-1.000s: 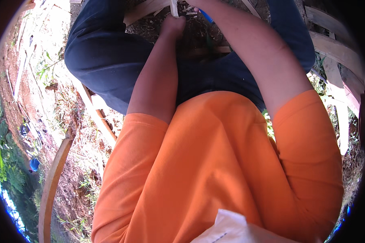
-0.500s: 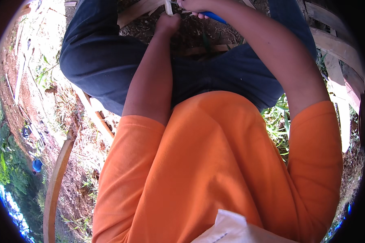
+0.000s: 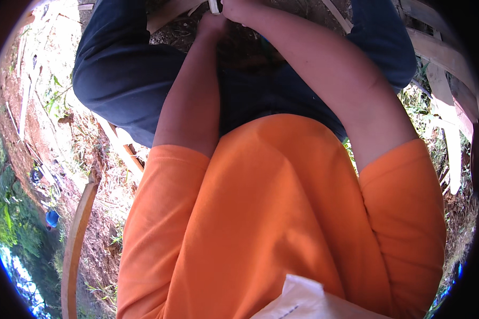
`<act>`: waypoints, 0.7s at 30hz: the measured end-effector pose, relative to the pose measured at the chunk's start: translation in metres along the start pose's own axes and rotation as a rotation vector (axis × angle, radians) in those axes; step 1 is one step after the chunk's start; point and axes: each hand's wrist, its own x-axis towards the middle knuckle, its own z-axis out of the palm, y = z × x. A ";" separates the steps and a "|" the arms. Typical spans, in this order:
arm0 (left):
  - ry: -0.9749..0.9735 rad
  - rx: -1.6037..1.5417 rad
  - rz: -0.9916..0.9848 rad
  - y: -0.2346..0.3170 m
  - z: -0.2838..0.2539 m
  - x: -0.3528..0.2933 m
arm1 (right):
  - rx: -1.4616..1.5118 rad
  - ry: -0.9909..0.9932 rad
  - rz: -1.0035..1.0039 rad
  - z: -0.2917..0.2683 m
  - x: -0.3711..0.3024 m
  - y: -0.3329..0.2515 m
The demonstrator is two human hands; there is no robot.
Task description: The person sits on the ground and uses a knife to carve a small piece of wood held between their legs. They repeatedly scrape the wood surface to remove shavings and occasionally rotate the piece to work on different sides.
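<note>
Near the top edge, slightly left of centre, the left hand (image 3: 212, 25) is closed around the lower end of a pale stick (image 3: 214, 6), whose long axis runs upward, out of frame. The right hand (image 3: 239, 10) is just right of it; its grip I cannot tell.

Hard daylight bleaches the ground (image 3: 48, 101) at ten o'clock almost white, and glare whitens a plank (image 3: 454, 154) at three. The dark trousers (image 3: 127, 80) sink into shade with little detail; the orange shirt (image 3: 266, 212) is evenly, softly lit. Toward twelve, the left hand (image 3: 213, 25) and right hand (image 3: 239, 10) look dim and slightly soft, while a pale wood strip (image 3: 214, 6) shows brighter. Fisheye distortion bows the beam (image 3: 77, 250) at eight; black corners and blue fringing edge the view.
</note>
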 end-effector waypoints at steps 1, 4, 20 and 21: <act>-0.004 -0.067 -0.044 0.008 -0.001 -0.001 | 0.013 0.063 0.049 0.010 0.016 0.003; 0.070 0.177 0.096 0.033 -0.001 -0.028 | -0.104 0.099 0.020 0.001 0.057 0.006; 0.046 0.111 0.052 0.035 -0.002 -0.030 | -0.292 -0.398 -0.132 -0.053 0.003 -0.003; 0.060 0.129 0.060 0.035 0.000 -0.030 | -0.326 -0.404 -0.134 -0.049 0.009 0.000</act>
